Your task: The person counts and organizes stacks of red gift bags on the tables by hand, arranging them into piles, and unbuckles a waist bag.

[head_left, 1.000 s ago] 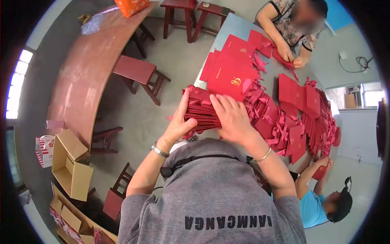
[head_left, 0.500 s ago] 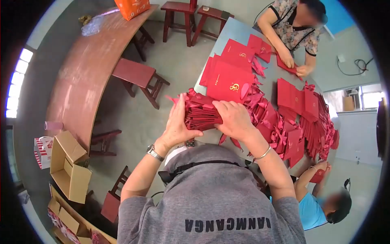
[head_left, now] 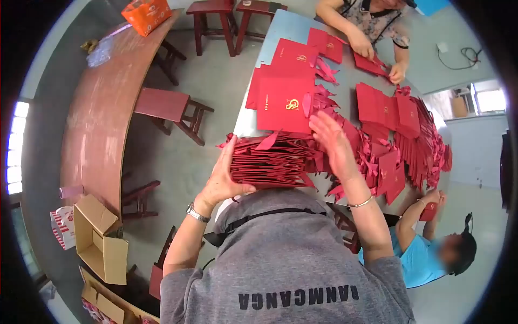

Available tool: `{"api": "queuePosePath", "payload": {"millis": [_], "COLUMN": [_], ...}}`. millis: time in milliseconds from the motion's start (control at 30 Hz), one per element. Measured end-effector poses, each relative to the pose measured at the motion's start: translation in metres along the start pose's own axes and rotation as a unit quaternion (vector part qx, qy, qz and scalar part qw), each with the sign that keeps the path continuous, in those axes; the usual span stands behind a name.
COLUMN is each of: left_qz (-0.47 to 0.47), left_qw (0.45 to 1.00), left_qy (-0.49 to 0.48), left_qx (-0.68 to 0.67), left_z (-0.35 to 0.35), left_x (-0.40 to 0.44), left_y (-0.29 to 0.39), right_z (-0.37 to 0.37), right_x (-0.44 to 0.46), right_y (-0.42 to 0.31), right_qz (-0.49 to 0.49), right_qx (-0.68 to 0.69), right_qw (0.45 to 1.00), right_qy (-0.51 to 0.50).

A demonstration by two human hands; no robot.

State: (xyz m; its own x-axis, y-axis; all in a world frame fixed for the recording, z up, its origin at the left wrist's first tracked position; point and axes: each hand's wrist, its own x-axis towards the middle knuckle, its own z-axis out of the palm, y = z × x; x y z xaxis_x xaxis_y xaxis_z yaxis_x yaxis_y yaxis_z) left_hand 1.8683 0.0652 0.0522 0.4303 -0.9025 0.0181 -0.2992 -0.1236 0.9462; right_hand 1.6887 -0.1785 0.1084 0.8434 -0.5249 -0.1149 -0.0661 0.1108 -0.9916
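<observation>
I have a thick stack of flat red bags [head_left: 270,167] right in front of me, at the near edge of the counter [head_left: 273,33] and close to my grey shirt [head_left: 297,243]; whether the counter bears any of its weight, I cannot tell. My left hand [head_left: 218,177] is curved round the stack's left end and holds it, fingers up along the side and thumb along the near lower edge. My right hand [head_left: 335,146] is open and grips nothing, palm turned toward the stack, fingers just beside its right end. The layers lie roughly one on another, but their edges look uneven, and a loose ribbon [head_left: 268,141] lies over the top. I judge the step in hand to be gathering and evening the stack. To my mind the next move calls for a flat right palm brought against the uneven end while my left hand stays firm as a stop, so that the layers line up without fanning out. The ribbons would want care, since one could fold in between layers or snag on the ribboned pile [head_left: 380,170] to the right. A large red bag with gold print [head_left: 283,105] lies just beyond the stack, so sideways pushes should be gentle.
</observation>
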Motion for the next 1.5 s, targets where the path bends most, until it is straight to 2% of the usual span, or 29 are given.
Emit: {"api": "queuePosePath", "payload": {"millis": [33,133,200,300,367,400,433,500,567,633,700,767,833,900,933,967,1033,1067,1100,1167,1200,1333,1400,1500], "left_qz": [0.008,0.010,0.012,0.005,0.038,0.041,0.040,0.020,0.006,-0.009,-0.011,-0.022,-0.032,-0.051,-0.037,-0.038,-0.117,-0.055,-0.055,-0.114,-0.070,-0.038,0.055,0.051], "left_qw": [1.000,1.000,1.000,0.999,0.997,0.997,0.997,0.998,0.997,0.996,0.984,0.978,0.972,0.920,0.910,0.910,0.925,0.963,0.963,0.951,0.966,0.979,0.995,0.990], "left_qy": [0.000,-0.020,-0.025,-0.010,0.004,0.009,0.014,-0.006,-0.032,-0.059,-0.121,-0.118,-0.117,-0.160,-0.150,-0.149,-0.122,-0.099,-0.098,-0.112,-0.097,-0.097,-0.033,-0.025], "left_qx": [0.001,-0.005,0.009,-0.044,-0.064,-0.066,-0.067,-0.066,-0.067,-0.068,-0.134,-0.169,-0.202,-0.355,-0.385,-0.385,-0.339,-0.243,-0.245,-0.264,-0.231,-0.176,-0.077,-0.132], "left_z": [0.000,0.002,0.002,0.002,0.006,0.006,0.005,0.003,-0.003,-0.014,-0.023,-0.023,-0.028,-0.035,-0.035,-0.035,-0.035,-0.035,-0.036,-0.040,-0.037,-0.031,-0.024,-0.016], "left_x": [0.001,0.003,0.004,0.002,0.000,0.000,-0.001,0.001,0.002,0.005,0.007,0.007,0.007,0.008,0.006,0.006,0.013,0.019,0.022,0.027,0.028,0.030,0.028,0.024], "left_y": [-0.001,0.002,0.003,0.004,0.000,0.000,0.000,-0.001,0.002,0.006,0.010,0.012,0.013,0.013,0.009,0.008,0.007,0.007,0.009,0.015,0.010,0.003,-0.004,-0.007], "right_z": [0.001,0.036,0.047,0.042,0.042,0.039,0.033,0.035,0.031,0.027,0.025,0.022,0.020,0.021,0.022,0.022,0.022,0.023,0.023,0.023,0.024,0.026,0.028,0.031], "right_x": [-0.004,-0.004,0.001,-0.001,-0.014,-0.013,-0.018,-0.022,-0.019,-0.014,-0.013,-0.010,-0.009,-0.013,-0.015,-0.016,-0.018,-0.018,-0.019,-0.021,-0.022,-0.026,-0.027,-0.028], "right_y": [0.012,0.031,0.023,0.007,0.000,0.016,0.025,0.014,0.009,0.008,0.008,0.007,0.005,0.005,0.005,0.005,0.004,0.003,0.001,-0.001,-0.001,0.001,0.000,0.003], "right_qz": [0.001,-0.091,-0.091,-0.065,-0.071,-0.111,-0.111,-0.057,-0.049,-0.153,-0.139,-0.086,-0.100,-0.109,-0.111,-0.113,-0.109,-0.104,-0.100,-0.101,-0.105,-0.109,-0.085,-0.047], "right_qx": [0.001,0.067,0.094,0.155,-0.020,-0.089,-0.090,-0.185,-0.195,-0.256,-0.249,-0.221,-0.245,-0.267,-0.260,-0.255,-0.249,-0.256,-0.264,-0.276,-0.286,-0.281,-0.264,-0.239], "right_qw": [1.000,0.993,0.991,0.985,0.996,0.986,0.986,0.981,0.980,0.951,0.953,0.959,0.949,0.939,0.941,0.943,0.944,0.942,0.940,0.932,0.926,0.928,0.940,0.952], "right_qy": [0.006,0.015,0.023,0.046,0.053,0.088,0.083,0.017,-0.005,-0.081,-0.099,-0.156,-0.172,-0.187,-0.184,-0.181,-0.187,-0.190,-0.193,-0.211,-0.225,-0.219,-0.196,-0.185]}}
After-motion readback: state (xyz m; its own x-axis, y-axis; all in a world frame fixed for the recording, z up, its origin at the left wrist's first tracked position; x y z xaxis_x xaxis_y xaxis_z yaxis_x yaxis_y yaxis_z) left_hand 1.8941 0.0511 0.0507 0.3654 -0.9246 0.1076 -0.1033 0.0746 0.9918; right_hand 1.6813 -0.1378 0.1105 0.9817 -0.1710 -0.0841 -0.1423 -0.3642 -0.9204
